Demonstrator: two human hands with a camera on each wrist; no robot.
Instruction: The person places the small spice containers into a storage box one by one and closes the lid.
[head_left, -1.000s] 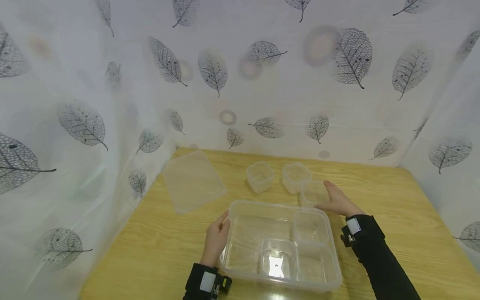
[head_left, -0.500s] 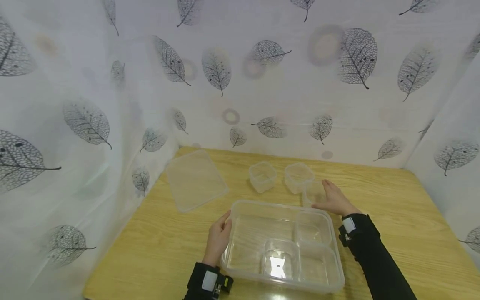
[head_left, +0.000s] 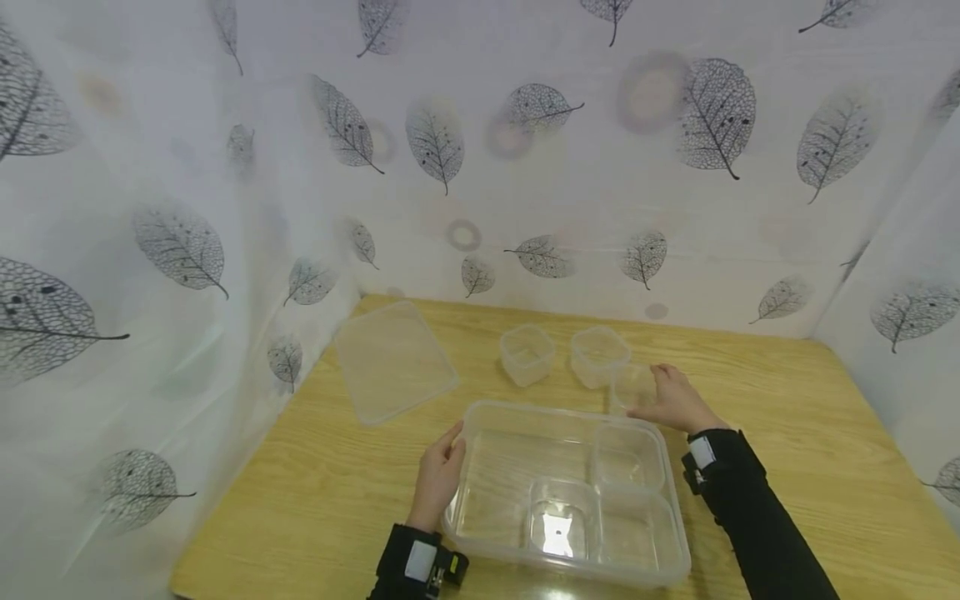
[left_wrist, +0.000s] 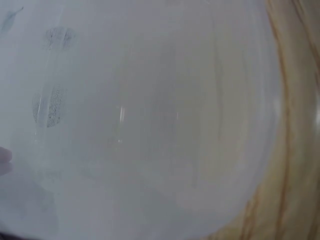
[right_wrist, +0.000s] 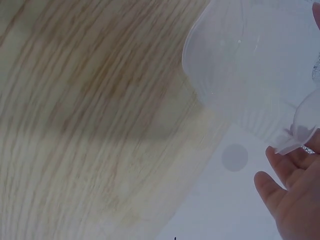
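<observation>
A large clear rectangular plastic box lies on the table in the head view, with several small clear square tubs inside, including one at the front middle. My left hand rests along its left wall, thumb and fingertips at the rim; the left wrist view shows a fingertip at its left edge. My right hand holds another small clear plastic tub behind the box's back right corner, thumb and fingers spread around its right side. In the right wrist view, fingers meet that tub's rim.
Two more small clear tubs, a left one and a right one, stand at the back of the wooden table. A flat translucent lid lies at the back left. Leaf-patterned white sheeting surrounds the table.
The head view has shifted slightly. My right hand and the small tub have moved only a little behind the large box; my left hand stays at the box's left wall.
</observation>
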